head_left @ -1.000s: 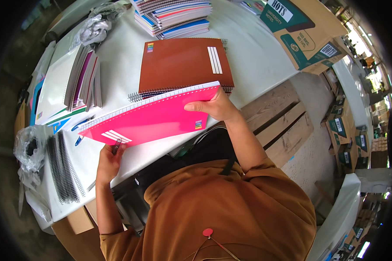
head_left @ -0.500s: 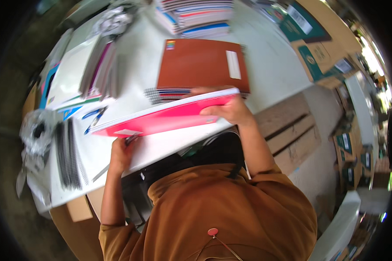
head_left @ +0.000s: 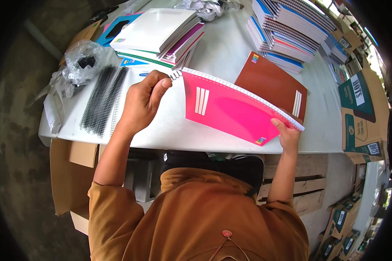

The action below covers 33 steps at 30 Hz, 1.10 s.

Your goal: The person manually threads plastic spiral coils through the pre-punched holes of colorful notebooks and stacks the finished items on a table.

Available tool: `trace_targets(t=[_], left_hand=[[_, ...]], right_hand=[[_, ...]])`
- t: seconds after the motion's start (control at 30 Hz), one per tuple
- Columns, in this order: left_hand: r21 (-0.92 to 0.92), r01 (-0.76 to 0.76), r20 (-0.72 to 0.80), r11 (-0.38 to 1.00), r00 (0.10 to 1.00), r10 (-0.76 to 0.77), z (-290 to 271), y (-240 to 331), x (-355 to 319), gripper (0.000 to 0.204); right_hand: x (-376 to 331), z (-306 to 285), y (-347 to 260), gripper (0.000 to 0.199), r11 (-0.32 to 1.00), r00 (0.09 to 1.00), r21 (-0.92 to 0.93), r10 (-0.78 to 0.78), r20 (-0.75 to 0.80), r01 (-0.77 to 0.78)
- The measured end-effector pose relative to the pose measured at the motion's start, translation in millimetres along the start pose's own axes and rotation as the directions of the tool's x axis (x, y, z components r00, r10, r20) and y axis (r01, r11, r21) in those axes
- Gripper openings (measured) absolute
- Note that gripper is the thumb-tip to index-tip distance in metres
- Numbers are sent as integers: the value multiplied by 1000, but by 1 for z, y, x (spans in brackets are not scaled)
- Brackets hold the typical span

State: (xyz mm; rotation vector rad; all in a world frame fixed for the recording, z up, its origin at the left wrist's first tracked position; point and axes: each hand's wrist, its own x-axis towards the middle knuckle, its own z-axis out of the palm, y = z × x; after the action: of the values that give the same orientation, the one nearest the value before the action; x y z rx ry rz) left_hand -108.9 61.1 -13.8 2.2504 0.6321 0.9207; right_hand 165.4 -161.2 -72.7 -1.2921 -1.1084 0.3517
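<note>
Left hand (head_left: 141, 102) is closed in a pinch on the end of a white wire spiral (head_left: 175, 75), right at the top corner of the pink notebook (head_left: 231, 108). Right hand (head_left: 286, 132) clamps the notebook's lower far corner, thumb on the cover, fingers hidden behind it. The notebook is held up off the white table (head_left: 213, 52), tilted, its punched edge uppermost and running from the left hand down toward the right.

Step in hand, as I judge it — working the spiral through the row of punch holes. To do it well: keep the sheets squared so the holes line up, hold the far corner firm so the block does not fan, and turn the coil with small finger rolls rather than pushing it, so it does not snag or skip a hole.

Notebook itself: bright pink glossy cover, three short white bars near the binding edge, a small multicoloured mark at the lower corner, white page edges showing along the top.

Nearby — a brown notebook (head_left: 272, 85) flat on the table just behind, black spirals (head_left: 102, 100) lying to the left, stacks of bound notebooks (head_left: 292, 30) further back.
</note>
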Motion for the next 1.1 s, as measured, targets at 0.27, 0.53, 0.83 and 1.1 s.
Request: trace_targets(t=[0.27,0.53,0.83,1.1], left_hand=[[25,82,55,996,995,-83,5,1,4,25],[-75,331,189,941,931,-312,-10,11,15,37],[-458,583,455,671,802,-386,-25,-4,26,33],[-286,445,515,848,818,-255,-38,3,35,21]], right_hand=[[-3,-6,0,27,998,998,-47,-46,52,48],[0,-2,1,20,964,950,89,-264,165,252],[-1,-3,-1,25,963,945,152,-252,206,223],[2,-11,-2,20,959,935,123,-277,223,255]])
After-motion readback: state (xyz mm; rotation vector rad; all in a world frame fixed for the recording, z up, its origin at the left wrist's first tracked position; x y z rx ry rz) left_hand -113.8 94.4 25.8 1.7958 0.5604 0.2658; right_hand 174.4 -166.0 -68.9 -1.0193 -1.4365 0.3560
